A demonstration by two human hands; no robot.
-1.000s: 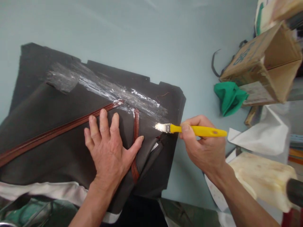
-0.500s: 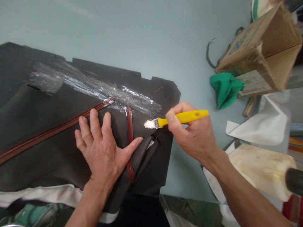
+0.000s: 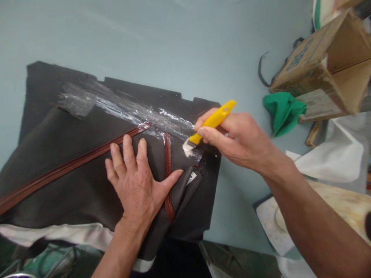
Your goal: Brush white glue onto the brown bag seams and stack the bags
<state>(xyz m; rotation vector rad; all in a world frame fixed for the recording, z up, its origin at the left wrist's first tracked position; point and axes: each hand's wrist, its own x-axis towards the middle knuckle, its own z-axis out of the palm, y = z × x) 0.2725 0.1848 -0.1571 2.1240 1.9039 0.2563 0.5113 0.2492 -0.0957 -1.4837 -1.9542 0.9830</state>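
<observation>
My left hand [image 3: 139, 177] lies flat with fingers spread on a dark sheet of material [image 3: 72, 170], its thumb crossing a short brown-red strip [image 3: 168, 154]. A longer brown-red strip [image 3: 72, 158] runs diagonally past its fingertips. In my right hand [image 3: 232, 135] is a yellow-handled paintbrush [image 3: 213, 122], its bristles coated white and touching the dark material beside the short strip. White, wet-looking smears [image 3: 116, 110] stretch along the upper part of the material. A fold with a small white label [image 3: 191, 177] lies below the bristles.
A pale blue-grey table [image 3: 174, 42] lies beneath. At the right are an open cardboard box [image 3: 313, 65], a crumpled green cloth [image 3: 284, 112], a white sheet [image 3: 333, 154] and a stained, pale container [image 3: 342, 200], partly behind my right forearm. The table's front edge shows at the bottom.
My right hand has tilted the paintbrush handle upward and moved the bristles slightly, leaving fresh white on the material near the fold. The whole view has shifted; my left hand stays on the same spot.
</observation>
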